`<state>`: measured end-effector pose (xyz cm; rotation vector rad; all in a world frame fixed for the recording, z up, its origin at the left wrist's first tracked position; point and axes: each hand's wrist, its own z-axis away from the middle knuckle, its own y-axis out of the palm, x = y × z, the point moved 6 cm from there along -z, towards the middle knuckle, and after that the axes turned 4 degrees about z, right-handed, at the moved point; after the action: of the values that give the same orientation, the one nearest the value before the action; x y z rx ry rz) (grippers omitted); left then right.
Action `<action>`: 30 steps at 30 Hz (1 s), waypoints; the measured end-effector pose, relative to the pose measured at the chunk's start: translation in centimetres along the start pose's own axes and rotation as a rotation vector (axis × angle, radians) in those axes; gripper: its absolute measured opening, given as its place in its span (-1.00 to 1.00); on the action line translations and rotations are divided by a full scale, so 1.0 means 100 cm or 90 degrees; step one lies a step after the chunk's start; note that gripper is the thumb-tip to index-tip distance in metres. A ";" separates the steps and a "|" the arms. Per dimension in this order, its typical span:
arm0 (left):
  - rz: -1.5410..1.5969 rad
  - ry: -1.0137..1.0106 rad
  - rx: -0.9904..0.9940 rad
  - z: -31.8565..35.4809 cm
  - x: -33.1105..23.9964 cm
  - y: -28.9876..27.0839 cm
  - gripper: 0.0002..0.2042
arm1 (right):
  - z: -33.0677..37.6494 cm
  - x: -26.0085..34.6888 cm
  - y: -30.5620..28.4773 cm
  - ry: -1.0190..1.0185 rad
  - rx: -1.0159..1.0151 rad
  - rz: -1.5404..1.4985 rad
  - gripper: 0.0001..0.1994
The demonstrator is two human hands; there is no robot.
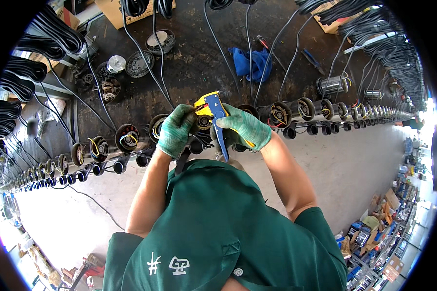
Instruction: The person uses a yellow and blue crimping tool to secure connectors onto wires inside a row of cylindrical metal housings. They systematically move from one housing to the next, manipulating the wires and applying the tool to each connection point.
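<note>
My right hand [247,127], in a green knit glove, is wrapped round a yellow and blue wire stripper [215,105]. The tool's head points up and left, and its blue handle hangs toward my chest. Against the yellow jaws, my gloved left hand [175,132] has its fingers pinched together; what they hold, probably thin wire, is too small to make out. Just beneath the tool sits an open round housing [205,121] with wires inside, partly covered by my hands. Beside my right hand stands another open housing [279,114] with a red and a yellow wire.
Similar housings [127,137] run in a long row along the bench edge, black cables rising from them to hanging coils [58,29]. On the dark bench [194,63] lie a blue cloth [251,63], a screwdriver [263,43], pliers [312,60] and round metal parts [116,64].
</note>
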<state>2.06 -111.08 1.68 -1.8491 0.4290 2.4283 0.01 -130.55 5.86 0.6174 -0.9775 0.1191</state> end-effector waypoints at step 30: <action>-0.187 0.073 0.055 -0.005 -0.009 0.005 -0.58 | 0.032 -0.012 -0.022 -0.213 -0.242 -0.085 -0.33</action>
<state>2.67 -111.57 2.53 -1.8711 0.2429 2.0901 -2.26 -133.89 5.21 0.3541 -1.2386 -0.2926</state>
